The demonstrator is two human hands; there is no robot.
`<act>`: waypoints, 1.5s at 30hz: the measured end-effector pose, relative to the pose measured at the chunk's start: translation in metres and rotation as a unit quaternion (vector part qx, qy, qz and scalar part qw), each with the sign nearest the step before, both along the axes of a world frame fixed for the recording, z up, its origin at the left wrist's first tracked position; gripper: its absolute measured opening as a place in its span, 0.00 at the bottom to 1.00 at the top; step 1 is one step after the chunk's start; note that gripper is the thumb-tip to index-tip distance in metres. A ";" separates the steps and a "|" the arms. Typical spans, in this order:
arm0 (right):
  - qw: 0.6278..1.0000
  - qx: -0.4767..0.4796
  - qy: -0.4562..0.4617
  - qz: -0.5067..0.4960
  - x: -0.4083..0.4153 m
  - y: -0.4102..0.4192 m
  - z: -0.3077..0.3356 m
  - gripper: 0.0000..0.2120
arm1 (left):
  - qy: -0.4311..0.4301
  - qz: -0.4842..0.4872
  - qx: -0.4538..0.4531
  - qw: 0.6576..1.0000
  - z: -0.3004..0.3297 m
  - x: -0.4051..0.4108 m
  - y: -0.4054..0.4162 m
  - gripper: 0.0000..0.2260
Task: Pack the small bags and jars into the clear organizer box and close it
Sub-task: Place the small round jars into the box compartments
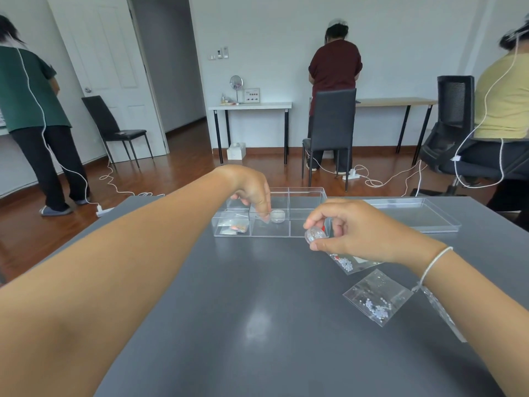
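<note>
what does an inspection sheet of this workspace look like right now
surface: grey table, glossy, mostly bare.
job's things: organizer open, small bags in its near-left cell, jar in a middle cell; lid lies to its right; bead bags on the table.
clutter: nothing seen.
grippers: left hand reaches into the organizer beside the jar; right hand pinches a second jar.
cables: white cords across the floor.
surroundings: three people, chairs, side tables, open doorway.
</note>
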State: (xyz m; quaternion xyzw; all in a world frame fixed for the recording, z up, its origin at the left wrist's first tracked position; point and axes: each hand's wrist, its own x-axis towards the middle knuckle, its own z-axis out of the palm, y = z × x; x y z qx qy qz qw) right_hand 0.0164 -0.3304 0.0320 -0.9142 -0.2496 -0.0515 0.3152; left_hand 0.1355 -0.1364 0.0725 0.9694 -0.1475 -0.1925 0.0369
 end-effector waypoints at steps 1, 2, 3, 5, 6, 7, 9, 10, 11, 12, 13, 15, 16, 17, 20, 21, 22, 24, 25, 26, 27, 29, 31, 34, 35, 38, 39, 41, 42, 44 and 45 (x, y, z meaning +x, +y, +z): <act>1.000 -0.001 0.000 0.000 0.000 0.000 0.000 0.09 | 0.000 -0.001 0.005 1.000 0.000 0.000 0.000 0.06; 1.000 -0.003 0.001 0.000 0.000 0.000 0.000 0.09 | -0.001 -0.003 0.008 1.000 0.000 0.000 -0.001 0.05; 1.000 -0.005 0.001 0.000 0.000 0.000 -0.001 0.09 | -0.002 -0.006 0.010 1.000 0.000 0.000 -0.001 0.05; 1.000 -0.012 0.001 -0.001 0.000 0.000 -0.001 0.09 | -0.003 -0.010 0.004 1.000 -0.001 0.000 0.000 0.04; 1.000 -0.014 0.001 0.000 0.001 0.000 -0.001 0.09 | -0.008 -0.013 -0.005 1.000 -0.001 -0.001 0.000 0.04; 1.000 -0.014 0.001 0.000 0.001 0.000 -0.002 0.09 | -0.015 -0.018 -0.022 0.999 -0.002 -0.001 0.002 0.04; 1.000 -0.009 0.001 0.000 0.002 -0.001 -0.002 0.09 | -0.039 -0.027 -0.074 0.996 -0.002 -0.005 0.008 0.03; 1.000 -0.004 0.001 0.001 0.002 -0.001 -0.002 0.09 | -0.054 -0.028 -0.107 0.992 -0.001 -0.007 0.013 0.03; 1.000 0.003 0.002 0.002 0.002 -0.001 -0.002 0.09 | -0.072 -0.026 -0.144 0.987 -0.001 -0.011 0.019 0.03; 1.000 0.010 0.004 0.003 0.003 -0.001 -0.002 0.09 | -0.092 -0.021 -0.185 0.978 0.000 -0.015 0.026 0.03; 1.000 0.018 0.006 0.005 0.003 -0.001 -0.002 0.09 | -0.112 -0.015 -0.228 0.967 0.000 -0.019 0.034 0.03; 0.999 0.045 0.007 0.008 0.004 0.000 -0.002 0.11 | -0.154 0.000 -0.310 0.938 -0.002 -0.031 0.050 0.05; 0.998 0.062 0.007 0.007 0.006 0.001 -0.001 0.11 | -0.174 0.012 -0.338 0.925 -0.006 -0.037 0.059 0.06; 0.997 0.077 0.006 0.002 0.007 0.003 -0.001 0.12 | -0.191 0.027 -0.358 0.913 -0.011 -0.043 0.067 0.08; 0.996 0.086 -0.008 -0.020 0.018 0.009 0.005 0.12 | -0.207 0.058 -0.391 0.895 -0.031 -0.056 0.086 0.12; 0.996 0.081 -0.013 -0.026 0.023 0.013 0.009 0.12 | -0.205 0.060 -0.396 0.893 -0.039 -0.060 0.091 0.14; 0.996 0.078 -0.014 -0.030 0.029 0.017 0.012 0.11 | -0.205 0.060 -0.397 0.893 -0.046 -0.062 0.094 0.16; 0.997 0.067 -0.012 -0.034 0.041 0.026 0.018 0.10 | -0.209 0.059 -0.394 0.893 -0.058 -0.064 0.100 0.19; 0.998 0.055 -0.011 -0.035 0.047 0.032 0.020 0.09 | -0.212 0.062 -0.394 0.892 -0.063 -0.064 0.102 0.20; 0.998 0.040 -0.008 -0.037 0.054 0.037 0.023 0.09 | -0.213 0.066 -0.395 0.891 -0.067 -0.063 0.104 0.21; 0.999 0.024 -0.003 -0.040 0.059 0.042 0.024 0.09 | -0.214 0.069 -0.396 0.890 -0.070 -0.062 0.105 0.21; 0.999 -0.021 0.013 -0.046 0.070 0.052 0.027 0.08 | -0.215 0.065 -0.394 0.891 -0.075 -0.060 0.107 0.21; 0.995 -0.079 0.033 -0.052 0.079 0.060 0.027 0.07 | -0.216 0.058 -0.396 0.891 -0.080 -0.058 0.109 0.21; 0.983 -0.159 0.070 -0.061 0.087 0.070 0.028 0.08 | -0.229 0.054 -0.404 0.884 -0.084 -0.056 0.110 0.20; 0.978 -0.177 0.086 -0.061 0.088 0.073 0.029 0.09 | -0.236 0.052 -0.405 0.882 -0.085 -0.055 0.110 0.19; 0.965 -0.225 0.121 -0.057 0.092 0.080 0.033 0.10 | -0.256 0.049 -0.402 0.878 -0.088 -0.054 0.109 0.19; 0.961 -0.236 0.131 -0.059 0.094 0.081 0.035 0.10 | -0.262 0.049 -0.401 0.877 -0.089 -0.054 0.108 0.19; 0.954 -0.252 0.151 -0.066 0.097 0.083 0.037 0.10 | -0.270 0.048 -0.402 0.874 -0.089 -0.054 0.107 0.18; 0.950 -0.259 0.161 -0.069 0.098 0.084 0.037 0.11 | -0.271 0.048 -0.403 0.873 -0.089 -0.054 0.107 0.18; 0.943 -0.270 0.184 -0.070 0.100 0.086 0.037 0.13 | -0.272 0.047 -0.408 0.870 -0.089 -0.054 0.108 0.18; 0.939 -0.275 0.194 -0.069 0.101 0.088 0.037 0.13 | -0.272 0.047 -0.409 0.870 -0.089 -0.055 0.108 0.17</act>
